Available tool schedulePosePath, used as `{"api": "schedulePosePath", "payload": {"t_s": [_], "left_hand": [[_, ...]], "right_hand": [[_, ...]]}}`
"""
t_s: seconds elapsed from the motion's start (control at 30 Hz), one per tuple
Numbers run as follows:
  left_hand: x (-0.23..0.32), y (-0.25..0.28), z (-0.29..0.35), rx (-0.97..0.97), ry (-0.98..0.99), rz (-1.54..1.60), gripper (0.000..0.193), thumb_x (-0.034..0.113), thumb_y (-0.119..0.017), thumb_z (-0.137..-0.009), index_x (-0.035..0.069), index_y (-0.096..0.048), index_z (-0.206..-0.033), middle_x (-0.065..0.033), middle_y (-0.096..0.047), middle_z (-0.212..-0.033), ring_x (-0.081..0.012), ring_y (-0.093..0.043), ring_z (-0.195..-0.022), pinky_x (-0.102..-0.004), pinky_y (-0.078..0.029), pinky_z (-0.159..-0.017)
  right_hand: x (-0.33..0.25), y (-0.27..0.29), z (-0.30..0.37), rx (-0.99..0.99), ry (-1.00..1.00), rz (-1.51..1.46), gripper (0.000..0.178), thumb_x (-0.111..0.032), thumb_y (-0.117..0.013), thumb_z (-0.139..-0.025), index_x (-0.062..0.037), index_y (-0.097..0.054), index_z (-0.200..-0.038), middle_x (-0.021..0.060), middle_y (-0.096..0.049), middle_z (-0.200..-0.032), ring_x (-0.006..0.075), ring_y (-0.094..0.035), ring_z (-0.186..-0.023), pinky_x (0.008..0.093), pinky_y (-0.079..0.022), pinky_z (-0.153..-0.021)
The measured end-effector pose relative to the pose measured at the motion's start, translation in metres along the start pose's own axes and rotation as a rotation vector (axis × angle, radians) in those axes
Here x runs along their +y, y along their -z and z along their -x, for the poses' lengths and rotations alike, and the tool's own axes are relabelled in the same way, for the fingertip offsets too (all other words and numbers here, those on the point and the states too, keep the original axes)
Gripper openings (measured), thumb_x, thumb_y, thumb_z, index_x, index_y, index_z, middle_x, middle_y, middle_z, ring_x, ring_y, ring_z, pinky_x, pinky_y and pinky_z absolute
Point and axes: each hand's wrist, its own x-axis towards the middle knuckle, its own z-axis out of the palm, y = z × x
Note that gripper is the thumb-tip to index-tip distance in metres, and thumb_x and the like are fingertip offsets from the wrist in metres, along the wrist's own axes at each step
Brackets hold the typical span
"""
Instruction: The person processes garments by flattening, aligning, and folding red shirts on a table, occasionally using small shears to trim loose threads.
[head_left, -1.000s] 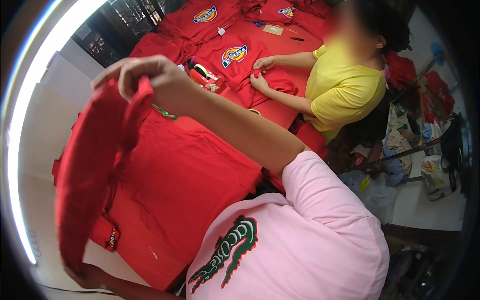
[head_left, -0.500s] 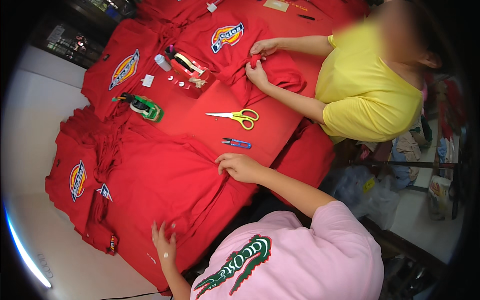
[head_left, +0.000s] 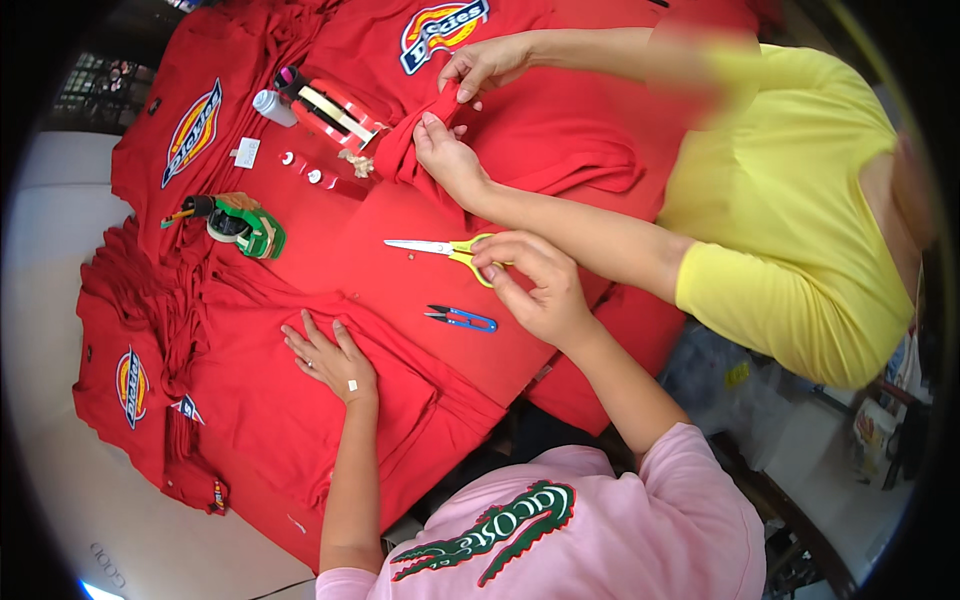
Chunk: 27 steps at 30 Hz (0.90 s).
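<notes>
My left hand [head_left: 335,360] lies flat with spread fingers on a smoothed red shirt [head_left: 250,400]. A ring and a small white sticker show on it. Over the yellow handles of the scissors [head_left: 425,246], my right hand [head_left: 540,285] has its thumb and fingers pinched; the scissors still lie flat on the red table surface, blades to the left. Blue thread snips [head_left: 462,319] lie just below them. Across the table, a person in yellow holds bunched red cloth [head_left: 425,130] with both hands.
A green tape dispenser [head_left: 245,228], a red tape dispenser [head_left: 335,115], a white bottle [head_left: 272,106] and a white tag [head_left: 247,152] are beyond my left hand. Red shirts with printed emblems [head_left: 195,135] pile along the left and far sides. The co-worker's forearm [head_left: 590,235] passes close to my right hand.
My left hand has moved up onto the shirt and now rests flat. My right hand has left the shirt's edge for the scissors' handles. The shirt looks folded nearer the left.
</notes>
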Motion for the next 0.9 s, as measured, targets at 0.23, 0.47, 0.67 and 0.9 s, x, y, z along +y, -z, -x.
{"api": "schedulePosePath", "payload": {"t_s": [0.23,0.47,0.67,0.9], "left_hand": [[0.001,0.001,-0.001,-0.012,-0.006,-0.019,0.066,0.045,-0.048,-0.111,0.01,-0.037,-0.165,-0.023,-0.013,-0.177,-0.0432,-0.012,-0.163,-0.0626,-0.012,-0.128],[0.001,0.002,-0.001,-0.02,-0.01,-0.029,0.064,0.042,-0.048,-0.111,0.009,-0.037,-0.165,-0.0239,-0.012,-0.176,-0.0437,-0.013,-0.163,-0.0621,-0.011,-0.128],[0.003,0.001,-0.002,-0.01,-0.035,-0.029,0.061,0.038,-0.049,-0.111,0.009,-0.038,-0.164,-0.024,-0.013,-0.176,-0.042,-0.012,-0.163,-0.0614,-0.01,-0.129],[0.004,0.002,-0.002,-0.018,-0.022,-0.025,0.062,0.039,-0.049,-0.111,0.009,-0.038,-0.164,-0.0223,-0.012,-0.177,-0.0412,-0.011,-0.164,-0.062,-0.009,-0.129]], "right_hand": [[-0.034,-0.02,-0.048,0.032,0.077,-0.097,0.017,0.006,-0.07,-0.09,0.0006,-0.073,-0.106,0.0156,-0.075,-0.11,0.0287,-0.074,-0.104,0.0366,-0.058,-0.091],[-0.051,-0.034,-0.07,-0.183,-0.074,0.019,0.01,-0.001,-0.074,-0.091,-0.0014,-0.073,-0.101,0.0121,-0.074,-0.1,0.0211,-0.074,-0.088,0.0337,-0.058,-0.075],[-0.008,-0.053,0.028,-0.485,-0.219,0.653,0.022,-0.017,-0.074,-0.088,-0.0031,-0.063,-0.101,0.0127,-0.063,-0.096,0.0314,-0.067,-0.094,0.0422,-0.059,-0.077],[0.022,-0.046,0.046,-0.449,-0.02,0.641,0.018,-0.014,-0.074,-0.086,-0.0042,-0.064,-0.097,0.0097,-0.06,-0.094,0.0301,-0.064,-0.098,0.0428,-0.057,-0.08]]}}
